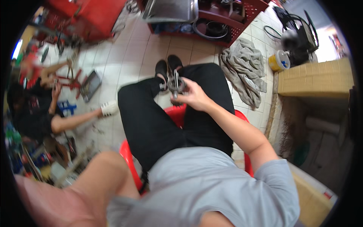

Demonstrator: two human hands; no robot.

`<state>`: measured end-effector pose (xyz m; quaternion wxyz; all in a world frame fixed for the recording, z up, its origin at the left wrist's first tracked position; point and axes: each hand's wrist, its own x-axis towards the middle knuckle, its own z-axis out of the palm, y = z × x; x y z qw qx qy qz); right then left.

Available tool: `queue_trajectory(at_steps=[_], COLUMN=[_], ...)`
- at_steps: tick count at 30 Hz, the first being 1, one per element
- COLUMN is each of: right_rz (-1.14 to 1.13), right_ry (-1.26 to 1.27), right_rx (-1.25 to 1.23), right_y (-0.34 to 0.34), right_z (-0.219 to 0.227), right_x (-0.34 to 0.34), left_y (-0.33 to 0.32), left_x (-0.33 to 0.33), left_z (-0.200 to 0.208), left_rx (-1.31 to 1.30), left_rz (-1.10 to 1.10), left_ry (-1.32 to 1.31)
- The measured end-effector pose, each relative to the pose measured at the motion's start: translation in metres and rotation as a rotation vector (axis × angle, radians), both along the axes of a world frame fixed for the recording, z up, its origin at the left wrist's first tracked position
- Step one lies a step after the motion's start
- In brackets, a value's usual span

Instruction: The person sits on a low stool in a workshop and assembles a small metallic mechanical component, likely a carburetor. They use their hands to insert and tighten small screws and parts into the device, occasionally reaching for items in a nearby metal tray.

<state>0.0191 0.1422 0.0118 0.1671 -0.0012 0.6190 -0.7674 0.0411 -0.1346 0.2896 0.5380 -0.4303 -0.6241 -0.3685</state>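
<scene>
My right hand [196, 97] reaches out between my knees, its fingers and thumb closed round a small grey metal part [176, 85]. The part has a ring-shaped body, and a bright, narrow rod stands up from it. Its exact kind is too small and blurred to make out. My left arm [104, 172] is bent at the lower left and comes up very close to the camera. The fingers of that hand do not show. Below the held part are my black trousers [147, 125] and dark shoes [174, 62].
I sit on a red plastic chair [128, 162]. A red tool cart [242, 26] with a metal tray [170, 11] stands ahead. To the right are a grey cloth [244, 70], a yellow-and-white bucket [279, 60] and a tan ledge [314, 79]. A co-worker [34, 113] sits at left.
</scene>
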Motion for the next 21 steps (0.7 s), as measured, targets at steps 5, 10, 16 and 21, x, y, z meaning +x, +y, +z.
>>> queue_trajectory(at_steps=[5, 10, 16, 21], right_rz=[0.012, 0.001, -0.041, 0.094], right_ry=[0.168, 0.061, -0.067, -0.067], right_rx=[0.109, 0.041, -0.053, -0.012], right_y=[-0.009, -0.002, -0.025, -0.009], right_z=[-0.011, -0.018, -0.012, 0.020], right_x=[0.007, 0.013, 0.030, -0.013], left_y=[-0.018, -0.010, 0.002, -0.009], left_x=[-0.018, -0.042, -0.075, -0.067], left_z=[-0.009, -0.007, -0.029, -0.033], left_rx=[0.062, 0.170, 0.078, 0.069], left_rz=[0.091, 0.149, 0.126, 0.097], left_ry=[0.043, 0.120, 0.095, 0.073])
